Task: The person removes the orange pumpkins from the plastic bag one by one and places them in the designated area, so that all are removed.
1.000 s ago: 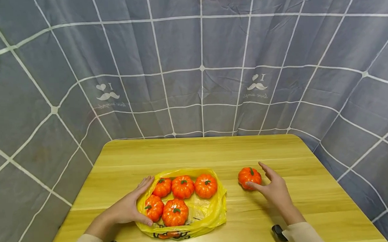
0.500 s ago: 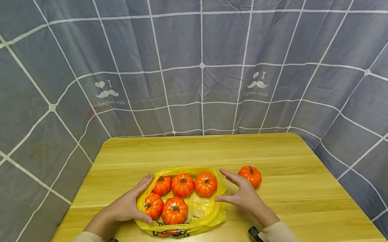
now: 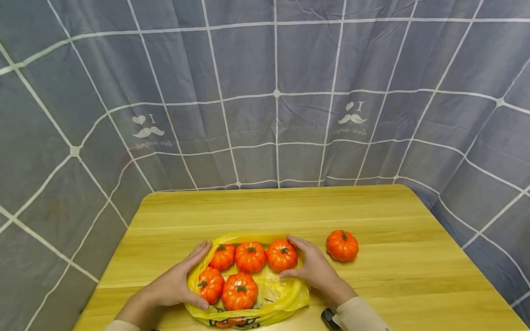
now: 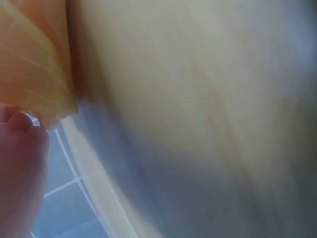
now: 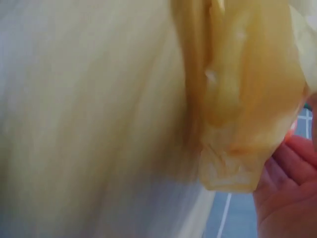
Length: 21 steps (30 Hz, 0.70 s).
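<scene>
A yellow plastic bag [image 3: 291, 297] lies with its mouth spread wide on the table, and several small orange pumpkins with green stems are inside. My left hand [image 3: 174, 281] holds the bag's left side, with fingers at the back rim and thumb over the front. In the left wrist view the fingertips [image 4: 20, 121] are at the bag's wall. My right hand [image 3: 314, 266] reaches over the right rim and grips the rightmost pumpkin [image 3: 279, 256], thumb in front and fingers behind. The bag [image 5: 257, 84] hides part of that grip in the right wrist view.
One more orange pumpkin [image 3: 342, 245] sits alone on the wooden table [image 3: 409, 272], right of the bag. A grey curtain [image 3: 246, 122] with white lines surrounds the table's back and sides.
My right hand has left the lone pumpkin on the table and moved left, over the bag's rim to the rightmost pumpkin inside. The left hand has stayed at the bag.
</scene>
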Each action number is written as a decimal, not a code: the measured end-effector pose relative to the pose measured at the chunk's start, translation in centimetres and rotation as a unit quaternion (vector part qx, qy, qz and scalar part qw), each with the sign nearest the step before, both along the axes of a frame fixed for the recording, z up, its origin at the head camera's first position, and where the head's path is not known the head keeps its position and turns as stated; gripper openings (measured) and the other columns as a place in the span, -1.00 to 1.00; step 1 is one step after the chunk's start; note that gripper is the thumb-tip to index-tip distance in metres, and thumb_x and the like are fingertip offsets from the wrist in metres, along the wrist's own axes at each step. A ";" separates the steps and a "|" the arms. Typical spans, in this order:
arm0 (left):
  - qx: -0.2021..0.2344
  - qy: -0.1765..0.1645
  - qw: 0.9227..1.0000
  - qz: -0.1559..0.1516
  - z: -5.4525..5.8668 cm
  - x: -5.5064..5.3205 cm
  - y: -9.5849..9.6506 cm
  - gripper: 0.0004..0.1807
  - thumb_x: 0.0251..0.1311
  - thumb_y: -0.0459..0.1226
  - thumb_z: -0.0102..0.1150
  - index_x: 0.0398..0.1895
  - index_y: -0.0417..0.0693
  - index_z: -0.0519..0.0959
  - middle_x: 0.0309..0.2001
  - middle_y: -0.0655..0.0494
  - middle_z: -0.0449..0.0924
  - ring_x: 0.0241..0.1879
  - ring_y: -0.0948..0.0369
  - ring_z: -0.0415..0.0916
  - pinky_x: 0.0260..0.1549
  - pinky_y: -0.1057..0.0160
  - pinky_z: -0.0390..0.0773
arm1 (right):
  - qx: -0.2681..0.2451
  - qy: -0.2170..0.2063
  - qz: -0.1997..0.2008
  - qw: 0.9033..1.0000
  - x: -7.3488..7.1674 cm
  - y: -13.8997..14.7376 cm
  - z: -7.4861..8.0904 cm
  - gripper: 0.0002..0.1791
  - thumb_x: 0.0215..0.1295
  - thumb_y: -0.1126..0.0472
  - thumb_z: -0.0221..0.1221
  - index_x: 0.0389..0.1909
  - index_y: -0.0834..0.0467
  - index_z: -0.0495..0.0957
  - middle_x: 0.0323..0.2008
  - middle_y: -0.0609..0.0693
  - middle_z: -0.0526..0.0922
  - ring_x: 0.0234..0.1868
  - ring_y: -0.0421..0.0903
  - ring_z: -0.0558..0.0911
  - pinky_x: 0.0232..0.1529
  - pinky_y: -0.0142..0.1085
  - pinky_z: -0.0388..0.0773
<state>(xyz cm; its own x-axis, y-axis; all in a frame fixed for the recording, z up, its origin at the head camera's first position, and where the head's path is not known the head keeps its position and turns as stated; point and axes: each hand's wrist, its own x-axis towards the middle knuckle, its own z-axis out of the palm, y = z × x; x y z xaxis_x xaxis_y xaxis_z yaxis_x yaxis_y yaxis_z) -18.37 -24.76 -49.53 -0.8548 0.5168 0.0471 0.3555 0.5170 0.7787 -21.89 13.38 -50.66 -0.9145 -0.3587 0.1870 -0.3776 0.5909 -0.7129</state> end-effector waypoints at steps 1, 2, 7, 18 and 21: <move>-0.001 0.001 1.000 -0.001 0.0 -0.1 0.1 0.49 -0.31 0.05 0.70 0.64 -0.09 -0.11 0.59 -0.27 -0.29 0.53 -0.24 -0.32 0.33 -0.36 -0.16 | 0.003 -0.003 -0.004 1.000 -0.1 -0.1 -0.1 0.12 -0.20 -0.04 0.63 0.43 0.23 0.36 0.36 0.21 0.43 0.35 0.22 0.41 0.33 0.06 0.34; -0.001 0.003 1.000 -0.003 0.0 -0.1 0.1 0.49 -0.32 0.05 0.70 0.64 -0.10 -0.10 0.58 -0.27 -0.28 0.53 -0.25 -0.31 0.32 -0.36 -0.15 | 0.003 -0.003 -0.005 1.000 -0.1 -0.1 -0.1 0.11 -0.18 -0.02 0.63 0.43 0.25 0.36 0.35 0.22 0.43 0.34 0.22 0.42 0.32 0.06 0.34; 0.007 -0.001 1.000 -0.004 0.1 0.0 0.2 0.48 -0.32 -0.01 0.72 0.63 -0.12 -0.09 0.58 -0.28 -0.28 0.53 -0.27 -0.32 0.31 -0.37 -0.16 | -0.003 0.002 -0.007 1.000 -0.2 -0.5 -0.3 0.01 -0.08 0.04 0.60 0.40 0.29 0.38 0.33 0.26 0.44 0.31 0.25 0.44 0.29 0.08 0.38; 0.008 -0.006 1.000 -0.002 0.1 0.0 0.1 0.48 -0.31 -0.03 0.72 0.64 -0.09 -0.10 0.59 -0.24 -0.27 0.53 -0.26 -0.33 0.31 -0.36 -0.20 | -0.060 0.003 -0.034 0.998 1.2 0.2 2.6 -0.04 -0.13 0.00 0.62 0.36 0.16 0.49 0.32 0.12 0.50 0.33 0.15 0.45 0.31 0.04 0.37; 0.003 -0.011 1.000 0.000 0.1 0.1 0.1 0.47 -0.31 -0.03 0.72 0.64 -0.05 -0.10 0.60 -0.19 -0.25 0.54 -0.22 -0.33 0.32 -0.28 -0.22 | -0.066 0.019 -0.039 0.997 1.5 0.7 3.5 -0.04 -0.18 0.02 0.64 0.34 0.15 0.51 0.30 0.09 0.52 0.31 0.11 0.49 0.26 0.01 0.43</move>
<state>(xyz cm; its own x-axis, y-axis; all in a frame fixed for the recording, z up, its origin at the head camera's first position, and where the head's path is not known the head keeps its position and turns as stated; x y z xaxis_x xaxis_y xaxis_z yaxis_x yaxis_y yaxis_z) -18.30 -24.69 -49.41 -0.8562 0.5157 0.0312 0.3376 0.5129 0.7893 -20.35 14.13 -47.12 -0.9299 -0.2575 0.2626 -0.3626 0.5220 -0.7720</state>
